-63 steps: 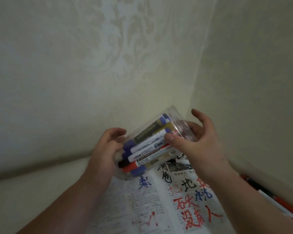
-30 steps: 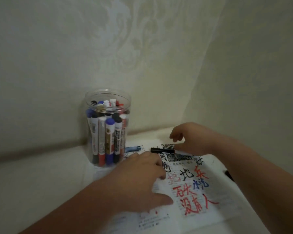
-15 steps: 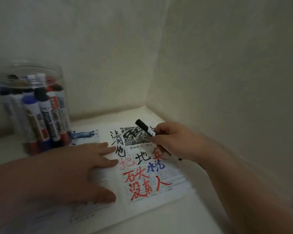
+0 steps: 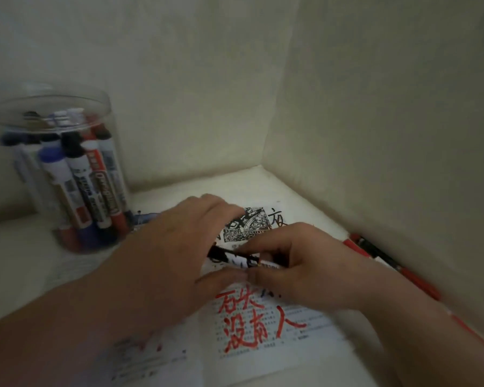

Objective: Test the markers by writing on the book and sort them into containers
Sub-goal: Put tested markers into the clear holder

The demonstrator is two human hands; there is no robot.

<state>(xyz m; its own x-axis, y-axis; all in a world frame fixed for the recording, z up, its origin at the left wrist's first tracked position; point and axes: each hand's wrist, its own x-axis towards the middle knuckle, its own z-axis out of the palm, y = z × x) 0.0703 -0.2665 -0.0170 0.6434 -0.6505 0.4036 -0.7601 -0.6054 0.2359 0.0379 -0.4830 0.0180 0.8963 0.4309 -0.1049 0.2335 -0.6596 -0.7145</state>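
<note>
Fingers (image 4: 266,243) of left hand (image 4: 165,255) and right hand (image 4: 305,266) pinch marker (image 4: 235,256) near wall (image 4: 375,135).

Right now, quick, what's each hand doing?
Left hand: grips the black marker at its black end.
Right hand: holds the same marker's body.

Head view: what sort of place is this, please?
Probably an indoor corner used as a makeshift desk: two pale walls meet behind a light surface, an open book lies on it, and a jar of markers stands beside.
</note>
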